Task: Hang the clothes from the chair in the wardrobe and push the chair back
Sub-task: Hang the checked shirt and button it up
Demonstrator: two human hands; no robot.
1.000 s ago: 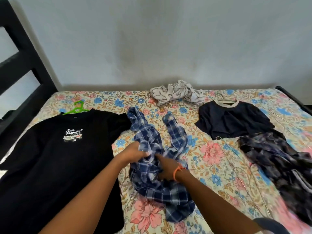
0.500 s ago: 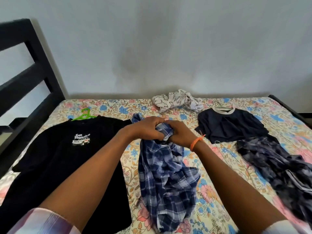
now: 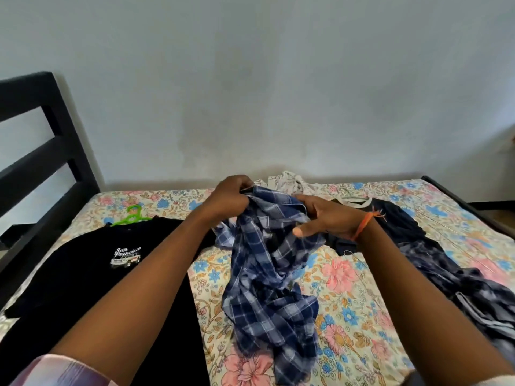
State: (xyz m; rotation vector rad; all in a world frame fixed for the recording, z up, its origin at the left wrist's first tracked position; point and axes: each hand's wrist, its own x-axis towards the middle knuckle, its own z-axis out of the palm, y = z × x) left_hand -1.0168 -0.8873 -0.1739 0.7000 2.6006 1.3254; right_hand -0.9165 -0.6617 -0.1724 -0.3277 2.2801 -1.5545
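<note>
Presently, in the head view, we find both of our hands raised over the middle of the bed [image 3: 359,307], gripping a blue plaid shirt [image 3: 267,280]. Our left hand [image 3: 230,197] is curled tight round the top edge of the shirt, fingers folded over the cloth. Our right hand [image 3: 327,218] holds the same bunched top edge from the other side, fingers bent round the fabric and thumb lying along it; an orange band [image 3: 363,225] sits at that wrist. The shirt hangs from both grips, and its lower part lies crumpled on the floral sheet towards the near edge of the bed.

Along the left edge of the bed we note a black T-shirt [image 3: 83,277] laid flat, a white car print on its chest, with a green hanger [image 3: 131,215] showing at its collar. Towards the right edge lies a dark navy top [image 3: 398,221] with a pale collar, partly behind our right wrist, and nearer to us a dark patterned garment [image 3: 468,282], touching it. At the far edge, against the wall, a pale crumpled garment [image 3: 287,181] shows just behind the hands. A black headboard [image 3: 36,151] stands at the left end of the bed.
</note>
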